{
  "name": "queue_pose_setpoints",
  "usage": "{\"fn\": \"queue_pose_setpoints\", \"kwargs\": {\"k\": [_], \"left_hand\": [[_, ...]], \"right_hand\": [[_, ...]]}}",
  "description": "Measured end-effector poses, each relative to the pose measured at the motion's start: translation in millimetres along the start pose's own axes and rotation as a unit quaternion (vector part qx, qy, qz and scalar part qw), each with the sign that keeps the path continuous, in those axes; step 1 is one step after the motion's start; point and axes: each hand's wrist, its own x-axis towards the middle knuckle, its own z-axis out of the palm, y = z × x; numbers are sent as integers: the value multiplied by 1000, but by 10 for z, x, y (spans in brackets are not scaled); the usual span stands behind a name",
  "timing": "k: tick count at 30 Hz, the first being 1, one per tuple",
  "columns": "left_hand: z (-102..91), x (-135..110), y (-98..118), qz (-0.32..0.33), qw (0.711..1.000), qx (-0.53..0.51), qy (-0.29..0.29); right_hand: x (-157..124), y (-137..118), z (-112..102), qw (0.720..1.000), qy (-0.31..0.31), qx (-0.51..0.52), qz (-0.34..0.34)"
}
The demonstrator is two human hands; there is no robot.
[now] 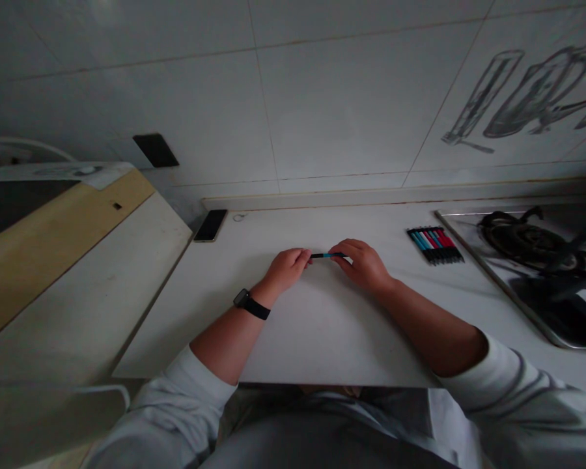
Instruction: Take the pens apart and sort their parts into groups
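A slim pen [326, 255], black with a blue section, lies level between my two hands over the white counter. My left hand [288, 268], with a dark watch on its wrist, pinches the black end. At the other end, my right hand [361, 262] has its thumb and fingers closed around the blue and dark part. The fingers cover both tips of the pen. To the right, a row of several pens [434, 245] lies side by side, with black, blue, white and red barrels.
A phone [210, 225] lies at the counter's back left, with a small ring [239, 217] beside it. A gas stove [532, 260] with a metal rim is at the right. A wooden-edged cabinet [78, 260] stands at the left, and a tiled wall [332, 117] rises behind.
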Motion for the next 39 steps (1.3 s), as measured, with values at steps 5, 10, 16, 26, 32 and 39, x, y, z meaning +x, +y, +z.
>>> {"fn": "queue_pose_setpoints", "kwargs": {"k": [5, 10, 16, 26, 32, 39], "left_hand": [[-16, 1, 36, 22, 1000, 2, 3], [-45, 18, 67, 57, 998, 25, 19], [-44, 19, 30, 59, 996, 45, 54], [-39, 1, 28, 93, 996, -4, -7], [-18, -27, 27, 101, 991, -52, -69], [4, -9, -43, 67, 995, -44, -58]], "right_hand": [[0, -1, 3, 1000, -11, 4, 9], [7, -17, -2, 999, -16, 1, 33], [25, 53, -63, 997, -41, 5, 65], [95, 117, -51, 851, 64, 436, 286], [111, 134, -121, 776, 93, 528, 332], [115, 189, -115, 753, 146, 541, 344]]}}
